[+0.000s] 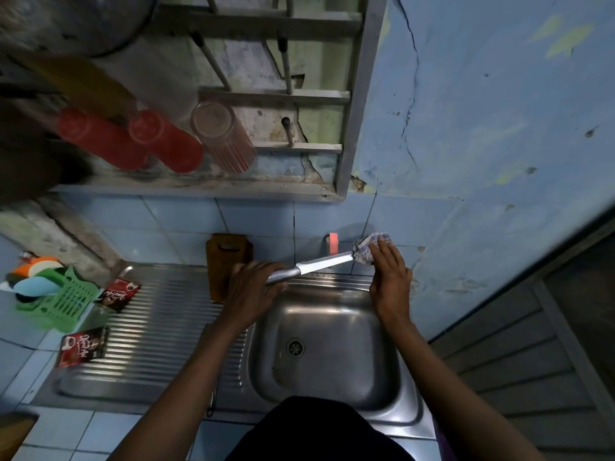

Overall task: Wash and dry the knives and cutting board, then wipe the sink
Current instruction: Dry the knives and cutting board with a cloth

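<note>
The left hand (254, 287) grips the handle of a serrated knife (311, 267), blade pointing toward two o'clock above the sink (332, 377). At the tip, the right hand (389, 271) pinches a checked cloth (367, 249) round the blade, fingers nearly straight.

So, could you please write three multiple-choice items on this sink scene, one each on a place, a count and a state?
1. Where does the cutting board stand?
A. in the basin
B. upright against the tiled wall behind the drainboard
C. on the wall rack

2. How many red cups hang on the rack?
A. two
B. four
C. none

3. What is the right hand doing?
A. resting idle
B. turning the tap
C. holding a checked cloth at the tip of the knife

Answers: 1 B, it leans on the wall left of the sink; 2 A, two red ones beside a clear one; 3 C, the left hand grips the handle.
</note>
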